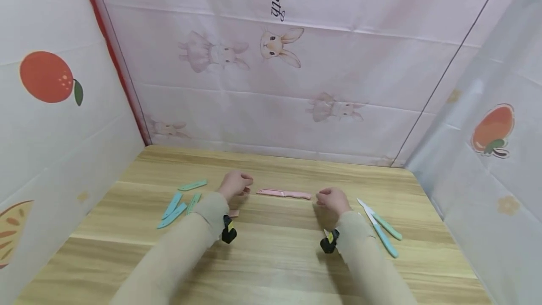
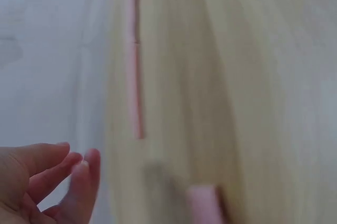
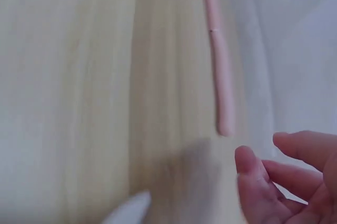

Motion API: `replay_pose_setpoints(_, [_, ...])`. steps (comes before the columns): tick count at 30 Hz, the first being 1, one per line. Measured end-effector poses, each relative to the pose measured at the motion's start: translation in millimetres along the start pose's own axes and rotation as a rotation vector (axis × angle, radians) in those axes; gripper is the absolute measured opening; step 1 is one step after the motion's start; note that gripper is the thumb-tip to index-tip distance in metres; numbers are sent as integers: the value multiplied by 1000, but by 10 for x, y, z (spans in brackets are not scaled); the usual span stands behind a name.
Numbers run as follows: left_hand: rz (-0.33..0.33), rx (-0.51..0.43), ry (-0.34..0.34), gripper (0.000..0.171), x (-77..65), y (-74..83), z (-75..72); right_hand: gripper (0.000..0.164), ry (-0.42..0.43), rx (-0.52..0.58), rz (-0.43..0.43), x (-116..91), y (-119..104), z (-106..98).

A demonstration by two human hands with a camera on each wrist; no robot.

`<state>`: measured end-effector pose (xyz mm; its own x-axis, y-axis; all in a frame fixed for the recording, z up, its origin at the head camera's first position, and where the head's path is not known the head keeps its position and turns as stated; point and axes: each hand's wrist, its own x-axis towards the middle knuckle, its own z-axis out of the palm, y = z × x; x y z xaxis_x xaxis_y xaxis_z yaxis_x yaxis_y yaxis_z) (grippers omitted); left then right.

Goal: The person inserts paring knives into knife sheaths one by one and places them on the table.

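A pink paring knife [image 1: 298, 195] lies flat on the table with its blade inside a pink sheath [image 1: 271, 192]. Just off the sheath's tip hovers my left hand [image 1: 238, 184], its fingers loosely bent with nothing between them. My right hand [image 1: 332, 199] is beside the handle's end, thumb and fingers slightly apart and holding nothing. In both wrist views a gap shows between the fingertips and the sheathed knife. Under my left wrist, partly hidden by it, is another pink sheath [image 2: 204, 204]. A pale blade tip [image 3: 130, 208] pokes out below my right hand.
On the left of the table [image 1: 271, 267] lie two blue sheaths [image 1: 172, 205] and two green sheaths [image 1: 193, 185]. To the right, a green-handled knife [image 1: 387, 226] and a blue-handled knife [image 1: 385, 240] lie bare, blades together. Printed cloth [image 1: 237, 121] walls the back and sides.
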<state>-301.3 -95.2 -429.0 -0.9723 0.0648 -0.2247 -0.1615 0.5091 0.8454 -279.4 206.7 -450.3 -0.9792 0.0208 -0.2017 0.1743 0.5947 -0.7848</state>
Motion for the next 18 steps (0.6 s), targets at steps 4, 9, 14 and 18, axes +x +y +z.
replay_pose_setpoints(4, [86, 105, -49, 29, -197, 84, -195, 38, -44, 31, -63, -231, 32, -195])
replay_pose_setpoints(9, [167, 253, -46, 27, -407, 15, -308, 40, -41, 5, -100, -538, 103, -353])
replay_pose_setpoints(14, [279, 549, -19, 30, -580, -196, -318, 38, -44, -80, -123, -826, 196, -377])
replay_pose_setpoints(18, [462, 875, 17, 34, -659, -349, -299, 31, -42, -233, -159, -1021, 264, -373])
